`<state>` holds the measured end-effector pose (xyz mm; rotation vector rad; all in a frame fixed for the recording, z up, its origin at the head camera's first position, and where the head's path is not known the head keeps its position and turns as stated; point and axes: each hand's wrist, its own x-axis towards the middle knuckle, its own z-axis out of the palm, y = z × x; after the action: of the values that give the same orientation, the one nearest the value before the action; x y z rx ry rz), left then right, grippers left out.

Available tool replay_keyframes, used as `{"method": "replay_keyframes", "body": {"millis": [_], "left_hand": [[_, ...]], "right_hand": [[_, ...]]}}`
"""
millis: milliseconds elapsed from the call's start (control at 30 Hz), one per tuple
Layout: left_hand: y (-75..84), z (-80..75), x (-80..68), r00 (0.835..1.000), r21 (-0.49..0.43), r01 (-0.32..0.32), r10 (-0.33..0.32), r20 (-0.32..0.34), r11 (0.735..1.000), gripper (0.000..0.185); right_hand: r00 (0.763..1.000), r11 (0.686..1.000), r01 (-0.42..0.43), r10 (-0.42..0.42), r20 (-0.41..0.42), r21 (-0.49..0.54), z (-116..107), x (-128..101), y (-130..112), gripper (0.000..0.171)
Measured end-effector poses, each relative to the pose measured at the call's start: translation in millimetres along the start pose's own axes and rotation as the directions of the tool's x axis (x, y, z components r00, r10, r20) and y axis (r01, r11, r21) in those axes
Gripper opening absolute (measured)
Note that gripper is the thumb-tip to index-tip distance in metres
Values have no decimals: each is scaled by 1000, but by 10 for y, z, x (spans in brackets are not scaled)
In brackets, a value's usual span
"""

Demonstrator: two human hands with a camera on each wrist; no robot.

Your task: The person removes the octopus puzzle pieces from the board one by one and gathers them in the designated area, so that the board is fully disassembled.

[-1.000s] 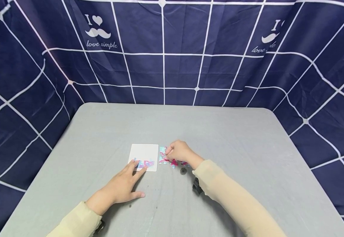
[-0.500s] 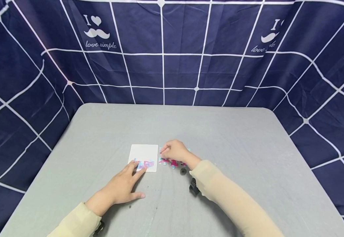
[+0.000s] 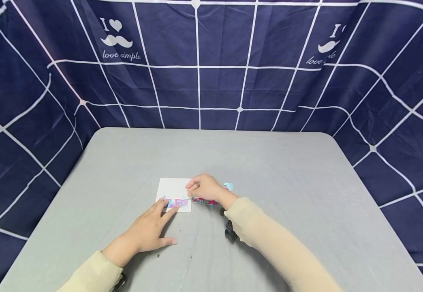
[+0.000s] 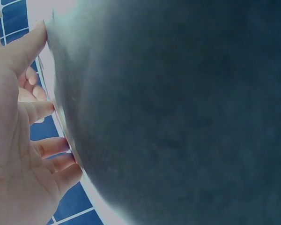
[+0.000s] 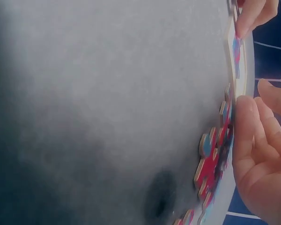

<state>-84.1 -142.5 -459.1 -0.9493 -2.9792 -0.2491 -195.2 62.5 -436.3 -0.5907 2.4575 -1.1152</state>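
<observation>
Head view, left hand: My left hand (image 3: 147, 233) lies flat on the grey table (image 3: 288, 170), fingers straight, fingertips touching the near edge of the white puzzle board (image 3: 173, 188), where a few coloured pieces (image 3: 176, 202) already sit.
Head view, right hand: My right hand (image 3: 206, 187) hovers at the board's right edge, fingers curled; whether they pinch a piece I cannot tell from here.
Head view, loose pieces: A pink and blue cluster of loose pieces (image 3: 206, 201) lies just right of the board, under my right hand.
Left wrist view: My fingers (image 4: 42, 110) are spread and straight against the table (image 4: 178, 117), holding nothing.
Right wrist view: My fingers (image 5: 248, 136) rest bent beside the loose pieces (image 5: 213, 161), touching their edge; the board (image 5: 241, 56) lies beyond, my left fingertips (image 5: 247, 18) on it.
</observation>
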Motion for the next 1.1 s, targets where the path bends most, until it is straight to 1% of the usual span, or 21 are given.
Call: {"method": "replay_keyframes", "body": {"millis": [100, 167, 267, 400, 567, 867, 1100], "left_hand": [[-3, 1, -1, 1000, 7, -4, 4, -1, 1000, 88], [-3, 1, 2, 1000, 10, -7, 7, -5, 1000, 89], [-4, 0, 6, 1000, 12, -11, 11, -17, 1000, 92], [-5, 0, 7, 1000, 14, -10, 10, -25, 1000, 94], [-7, 11, 2, 1000, 16, -5, 6, -16, 1000, 95], [1, -3, 5, 1000, 6, -9, 9, -27, 1000, 94], [4, -3, 6, 1000, 4, -1, 1, -18, 1000, 94]], "right_hand": [[1000, 1000, 8, -8, 18, 15, 23, 18, -22, 21], [1000, 1000, 18, -18, 24, 7, 40, 32, -36, 22], [999, 999, 21, -20, 29, -24, 64, 46, -67, 22], [999, 998, -5, 8, 39, -64, 98, 57, -100, 22], [998, 999, -38, 41, 57, -39, 123, 54, -103, 21], [998, 999, -17, 19, 64, -29, 110, 39, -140, 18], [998, 999, -41, 41, 40, -1, 117, 62, -135, 19]]}}
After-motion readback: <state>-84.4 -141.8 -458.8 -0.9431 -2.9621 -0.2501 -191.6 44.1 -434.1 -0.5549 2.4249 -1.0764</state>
